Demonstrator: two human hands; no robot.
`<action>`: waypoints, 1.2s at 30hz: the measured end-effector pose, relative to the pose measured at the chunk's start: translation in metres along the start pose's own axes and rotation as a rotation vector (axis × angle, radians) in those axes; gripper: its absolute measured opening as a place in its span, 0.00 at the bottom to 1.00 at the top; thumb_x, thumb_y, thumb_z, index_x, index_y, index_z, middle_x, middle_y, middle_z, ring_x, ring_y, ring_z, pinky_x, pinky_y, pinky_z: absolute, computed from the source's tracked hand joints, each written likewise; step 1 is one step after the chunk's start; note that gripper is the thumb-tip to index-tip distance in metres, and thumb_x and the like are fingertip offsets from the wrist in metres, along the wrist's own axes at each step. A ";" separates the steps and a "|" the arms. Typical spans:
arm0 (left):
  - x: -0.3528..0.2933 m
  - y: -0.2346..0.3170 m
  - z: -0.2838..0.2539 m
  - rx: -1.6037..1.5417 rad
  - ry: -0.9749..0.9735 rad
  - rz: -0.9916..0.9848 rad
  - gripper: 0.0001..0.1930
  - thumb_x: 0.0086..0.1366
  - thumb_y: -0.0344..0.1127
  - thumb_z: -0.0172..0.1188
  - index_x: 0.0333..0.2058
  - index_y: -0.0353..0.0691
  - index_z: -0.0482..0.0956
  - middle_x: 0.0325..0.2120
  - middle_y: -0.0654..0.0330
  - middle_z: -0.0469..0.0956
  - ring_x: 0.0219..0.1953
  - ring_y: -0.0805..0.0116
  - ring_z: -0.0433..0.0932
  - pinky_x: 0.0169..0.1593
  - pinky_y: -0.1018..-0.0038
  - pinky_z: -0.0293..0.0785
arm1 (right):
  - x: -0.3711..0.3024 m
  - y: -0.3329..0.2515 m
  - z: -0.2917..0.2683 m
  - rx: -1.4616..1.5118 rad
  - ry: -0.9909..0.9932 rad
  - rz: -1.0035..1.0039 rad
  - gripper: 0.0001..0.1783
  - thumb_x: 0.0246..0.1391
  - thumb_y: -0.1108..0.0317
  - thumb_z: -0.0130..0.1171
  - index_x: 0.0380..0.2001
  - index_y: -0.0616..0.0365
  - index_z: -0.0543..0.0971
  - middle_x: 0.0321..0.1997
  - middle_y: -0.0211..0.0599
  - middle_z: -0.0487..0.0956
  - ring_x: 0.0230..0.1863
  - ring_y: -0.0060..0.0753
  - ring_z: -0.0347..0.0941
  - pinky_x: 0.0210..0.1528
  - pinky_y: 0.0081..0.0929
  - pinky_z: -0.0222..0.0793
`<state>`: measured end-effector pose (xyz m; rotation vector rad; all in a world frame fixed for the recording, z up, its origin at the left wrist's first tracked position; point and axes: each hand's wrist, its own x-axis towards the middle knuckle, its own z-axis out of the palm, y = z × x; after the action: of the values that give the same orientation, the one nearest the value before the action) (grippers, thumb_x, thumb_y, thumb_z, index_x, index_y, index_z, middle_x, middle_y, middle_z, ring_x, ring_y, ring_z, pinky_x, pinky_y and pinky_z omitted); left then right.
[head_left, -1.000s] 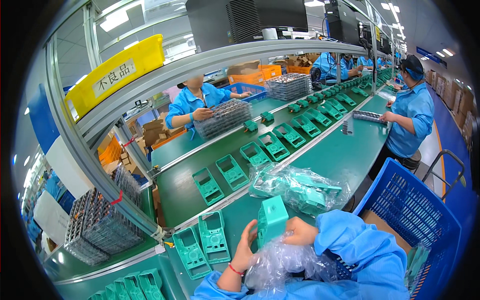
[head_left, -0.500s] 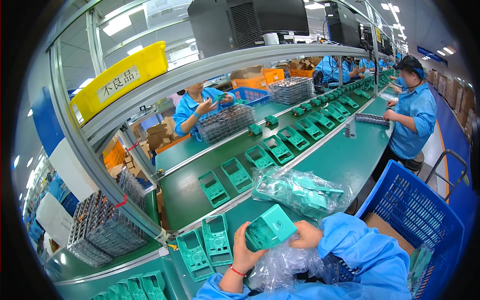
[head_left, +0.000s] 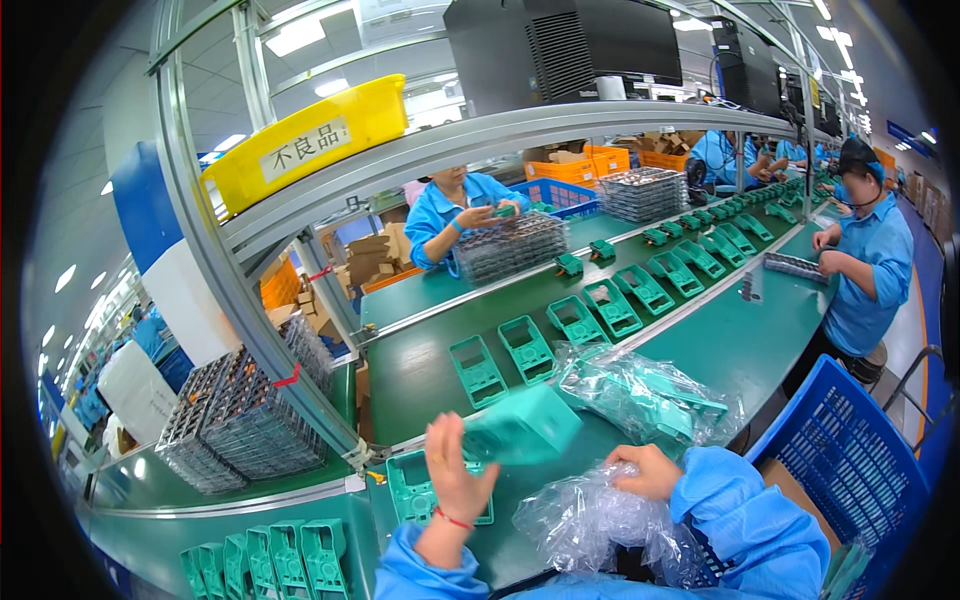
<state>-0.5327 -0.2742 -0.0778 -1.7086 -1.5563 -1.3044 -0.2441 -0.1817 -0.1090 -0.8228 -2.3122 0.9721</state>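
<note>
My left hand (head_left: 455,485), with a red string at its wrist, grips a green plastic housing (head_left: 535,428) at its open end. The housing is raised over the bench, tilted and smeared by motion. Closed on a crumpled clear plastic bag (head_left: 585,515) is my right hand (head_left: 648,470), just right of the housing. Below the left hand, green housings (head_left: 408,482) lie on the bench, partly hidden by that hand. Beyond my right hand sits a clear bag with several green housings (head_left: 665,395) inside.
Along the green conveyor (head_left: 415,405) stand rows of green housings. Several more housings (head_left: 290,560) line up at the lower left. A blue crate (head_left: 840,450) stands at the right. Metal framing carries a yellow bin (head_left: 310,140). Two co-workers (head_left: 870,250) work nearby.
The housing has left my right hand and stays in my left, swung up and toward the conveyor. My right hand now grips the crumpled bag. The whole view has shifted, moving the scene rightward.
</note>
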 end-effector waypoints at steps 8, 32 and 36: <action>0.081 -0.146 0.032 0.425 -0.363 -0.619 0.50 0.36 0.53 0.72 0.54 0.30 0.58 0.45 0.45 0.70 0.45 0.50 0.73 0.45 0.64 0.72 | 0.008 0.012 0.001 0.025 -0.028 0.039 0.19 0.38 0.64 0.61 0.37 0.61 0.75 0.34 0.46 0.78 0.36 0.43 0.76 0.41 0.31 0.69; 0.050 -0.003 0.204 0.004 -0.917 -0.519 0.37 0.52 0.57 0.58 0.48 0.26 0.65 0.38 0.39 0.75 0.38 0.47 0.77 0.42 0.61 0.73 | 0.018 0.013 0.005 0.178 -0.115 0.019 0.28 0.38 0.65 0.64 0.47 0.58 0.71 0.40 0.39 0.77 0.39 0.31 0.73 0.44 0.29 0.66; 0.049 0.011 0.202 -0.325 -0.872 -0.933 0.37 0.53 0.45 0.59 0.55 0.31 0.54 0.41 0.37 0.71 0.39 0.41 0.75 0.44 0.58 0.72 | 0.017 0.011 0.003 0.296 -0.085 0.097 0.44 0.38 0.69 0.66 0.60 0.55 0.56 0.42 0.41 0.75 0.38 0.29 0.72 0.45 0.28 0.66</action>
<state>-0.4621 -0.0825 -0.1194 -1.9462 -3.0470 -1.2851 -0.2541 -0.1645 -0.1157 -0.7873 -2.1405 1.3760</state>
